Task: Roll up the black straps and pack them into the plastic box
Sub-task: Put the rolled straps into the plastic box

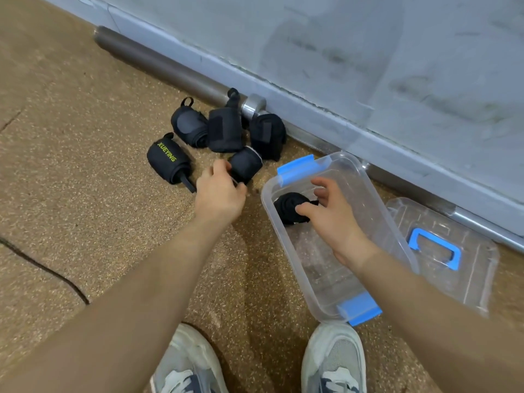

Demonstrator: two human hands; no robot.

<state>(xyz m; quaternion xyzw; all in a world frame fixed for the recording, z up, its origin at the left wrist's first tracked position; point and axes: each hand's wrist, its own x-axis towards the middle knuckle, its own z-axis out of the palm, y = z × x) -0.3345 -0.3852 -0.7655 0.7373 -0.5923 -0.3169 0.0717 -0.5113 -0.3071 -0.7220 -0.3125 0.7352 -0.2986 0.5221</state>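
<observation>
Several rolled black straps lie in a cluster on the brown floor; one at the left (168, 160) carries green lettering. My left hand (219, 191) pinches the nearest rolled strap (245, 165) at its lower edge. A clear plastic box (365, 191) with blue clasps stands to the right. Inside it, my right hand (334, 217) holds another rolled black strap (289, 207) against the box floor, thumb on top and fingers curled over its far side.
The box's clear lid (442, 251) with a blue handle lies flat to the right of the box. A metal barbell (170, 72) runs along the base of the grey wall (368, 66) behind the straps. My two shoes (331, 361) stand at the bottom.
</observation>
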